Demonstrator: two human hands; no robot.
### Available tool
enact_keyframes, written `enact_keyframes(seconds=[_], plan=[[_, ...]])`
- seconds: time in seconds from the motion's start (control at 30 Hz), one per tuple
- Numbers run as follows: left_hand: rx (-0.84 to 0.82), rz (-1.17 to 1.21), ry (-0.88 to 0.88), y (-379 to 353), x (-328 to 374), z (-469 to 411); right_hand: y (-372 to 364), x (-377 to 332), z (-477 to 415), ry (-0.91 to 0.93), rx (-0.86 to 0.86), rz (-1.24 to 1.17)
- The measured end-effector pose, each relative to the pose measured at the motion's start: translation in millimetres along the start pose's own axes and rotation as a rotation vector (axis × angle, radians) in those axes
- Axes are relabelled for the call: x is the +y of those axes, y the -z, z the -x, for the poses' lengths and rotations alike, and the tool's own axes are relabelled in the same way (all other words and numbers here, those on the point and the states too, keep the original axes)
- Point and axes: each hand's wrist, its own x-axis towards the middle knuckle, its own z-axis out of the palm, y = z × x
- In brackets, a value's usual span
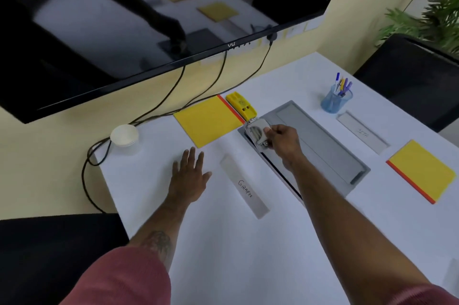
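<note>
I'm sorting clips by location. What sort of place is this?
Most likely an office meeting room: a big wall screen hangs above a long white table, places are set with a name plate and a yellow notepad, and a pen cup stands by the grey cable tray.

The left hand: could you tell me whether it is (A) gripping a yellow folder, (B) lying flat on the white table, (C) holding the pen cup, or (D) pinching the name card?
B: the left hand lies palm down, fingers straight, on the white table, holding nothing.
</note>
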Motion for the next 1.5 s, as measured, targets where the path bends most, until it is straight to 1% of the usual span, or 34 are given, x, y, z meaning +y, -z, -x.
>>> enact_keyframes(seconds=[0.23,0.37,0.67,0.8,1.03,1.27,1.5], plan=[[0.108,-0.005,0.053,-34.9,-10.3,-14.5,-10.1,-4.0,-85.9,-0.002,0.049,-0.043],[0.138,-0.045,0.083,-48.4,-10.8,-22.2,-14.2,-8.5,-131.8,0.008,0.092,-0.060],[0.270,-0.078,0.079,-69.0,-16.8,-27.3,-37.3,-9.4,-214.3,-0.019,0.148,-0.024],[0.339,-0.101,0.070,-73.4,-18.6,-28.4,-47.5,-4.0,-234.4,-0.032,0.153,0.001],[0.343,-0.109,0.082,-72.6,-18.3,-29.8,-57.0,9.5,-259.2,-0.047,0.180,0.064],[0.373,-0.106,0.081,-75.8,-18.7,-30.4,-67.4,21.4,-266.7,-0.029,0.144,0.131],[0.378,-0.112,0.085,-74.6,-17.6,-29.1,-69.7,25.1,-273.7,-0.039,0.118,0.143]])
